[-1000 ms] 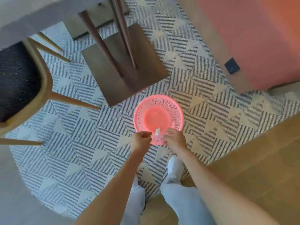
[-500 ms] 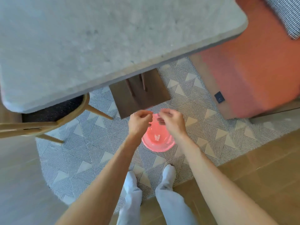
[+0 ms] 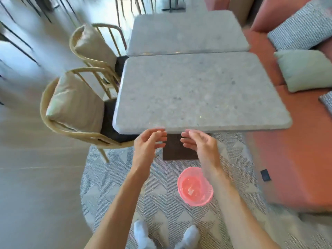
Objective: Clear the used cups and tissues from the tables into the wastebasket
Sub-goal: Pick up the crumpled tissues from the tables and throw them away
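Wastebasket (image 3: 195,187), pink mesh, stands on the patterned rug (image 3: 111,177) just in front of our feet, near the orange bench (image 3: 287,159). We note pale scraps lying in its bottom; what they are we cannot tell. Our left hand (image 3: 148,147) and right hand (image 3: 199,144) are both raised before the near edge of the grey stone desk (image 3: 197,90), palms facing each other, fingers loose and released, grasping nothing. A second desk (image 3: 185,31) adjoins the first beyond. Two wooden chairs (image 3: 71,112) with cushions stand at the left.
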Tool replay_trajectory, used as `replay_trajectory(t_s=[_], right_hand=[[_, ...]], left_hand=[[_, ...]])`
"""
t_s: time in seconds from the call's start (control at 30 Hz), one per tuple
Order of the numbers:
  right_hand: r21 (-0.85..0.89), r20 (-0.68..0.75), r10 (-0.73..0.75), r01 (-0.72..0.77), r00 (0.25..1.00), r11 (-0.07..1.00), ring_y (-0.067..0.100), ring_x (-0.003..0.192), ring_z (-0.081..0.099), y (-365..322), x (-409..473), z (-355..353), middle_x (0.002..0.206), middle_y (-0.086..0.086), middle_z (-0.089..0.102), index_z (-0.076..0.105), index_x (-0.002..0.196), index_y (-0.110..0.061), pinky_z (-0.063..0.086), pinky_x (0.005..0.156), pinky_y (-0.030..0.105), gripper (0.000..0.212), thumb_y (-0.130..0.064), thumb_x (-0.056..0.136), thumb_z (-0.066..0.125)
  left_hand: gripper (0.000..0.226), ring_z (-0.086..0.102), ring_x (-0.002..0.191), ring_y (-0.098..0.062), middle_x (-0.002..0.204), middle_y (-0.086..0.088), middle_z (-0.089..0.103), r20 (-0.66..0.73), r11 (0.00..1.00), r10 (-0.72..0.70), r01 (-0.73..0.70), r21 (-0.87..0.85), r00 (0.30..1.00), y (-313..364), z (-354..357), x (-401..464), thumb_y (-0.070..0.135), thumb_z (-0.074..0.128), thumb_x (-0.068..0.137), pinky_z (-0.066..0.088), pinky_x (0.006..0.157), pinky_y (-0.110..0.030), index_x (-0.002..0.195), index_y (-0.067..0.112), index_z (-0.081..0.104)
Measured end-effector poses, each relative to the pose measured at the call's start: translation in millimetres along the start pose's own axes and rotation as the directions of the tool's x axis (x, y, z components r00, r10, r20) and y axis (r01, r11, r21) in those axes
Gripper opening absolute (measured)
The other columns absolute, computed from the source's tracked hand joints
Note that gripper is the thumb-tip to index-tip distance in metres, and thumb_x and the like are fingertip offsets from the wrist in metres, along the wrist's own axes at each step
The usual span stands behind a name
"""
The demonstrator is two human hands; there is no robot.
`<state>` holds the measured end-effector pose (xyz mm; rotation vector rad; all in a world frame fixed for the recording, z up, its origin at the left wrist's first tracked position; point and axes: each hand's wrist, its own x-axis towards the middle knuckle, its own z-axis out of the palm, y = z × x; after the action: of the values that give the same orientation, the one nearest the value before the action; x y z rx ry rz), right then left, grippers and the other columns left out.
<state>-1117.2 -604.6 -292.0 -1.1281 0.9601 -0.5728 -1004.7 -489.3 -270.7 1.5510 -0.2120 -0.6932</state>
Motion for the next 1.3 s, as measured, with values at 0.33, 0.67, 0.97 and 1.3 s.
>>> replay_trajectory(t_s=[0.33,0.67,0.97,1.3], right_hand=[[-0.044,0.274,-0.081,0.097,0.958,0.994,0.035,0.1,0.073,-37.7,-66.9,150.7,0.101,0.015,0.078,0.074,0.108,0.0,0.061,0.087,0.034,0.021,-0.01,0.102,0.056],[-0.049,0.422,-0.133,0.169,0.897,0.984,0.027,0.095,0.076,-27.9,-150.0,336.4,0.099,0.006,0.079,0.075,0.109,-0.006,0.062,0.089,0.036,0.022,-0.013,0.104,0.054],[-0.052,0.539,-0.162,0.225,0.826,0.973,0.031,0.097,0.074,-32.8,-179.7,472.2,0.098,0.013,0.078,0.074,0.108,-0.004,0.057,0.098,0.048,0.023,-0.01,0.104,0.053],[0.045,0.579,-0.181,0.19,0.795,0.981,0.033,0.098,0.074,-45.1,-89.9,616.1,0.103,0.018,0.076,0.07,0.112,0.003,0.06,0.092,0.039,0.023,-0.008,0.104,0.051]], left_hand=[[0.022,0.073,0.085,-0.021,0.093,-0.011,0.077,-0.234,0.972,0.139,-0.178,-0.155,0.962,68.0,-156.9,-44.6,0.003,0.055,0.098,0.058,0.077,-0.033,0.096,0.01,0.076],[0.026,0.073,0.091,-0.026,0.098,-0.011,0.078,-0.352,0.946,0.227,-0.292,-0.142,0.908,99.9,-369.4,-74.7,0.024,0.06,0.085,0.057,0.083,-0.039,0.099,0.008,0.075],[0.025,0.072,0.091,-0.027,0.098,-0.013,0.076,-0.491,0.909,0.262,-0.383,-0.163,0.831,148.0,-496.1,-65.2,0.022,0.059,0.084,0.057,0.082,-0.041,0.097,0.006,0.074],[0.022,0.072,0.092,-0.028,0.1,-0.015,0.076,-0.562,0.911,0.259,-0.392,-0.126,0.785,185.2,-580.8,54.8,0.004,0.051,0.1,0.057,0.084,-0.044,0.1,0.004,0.072]])
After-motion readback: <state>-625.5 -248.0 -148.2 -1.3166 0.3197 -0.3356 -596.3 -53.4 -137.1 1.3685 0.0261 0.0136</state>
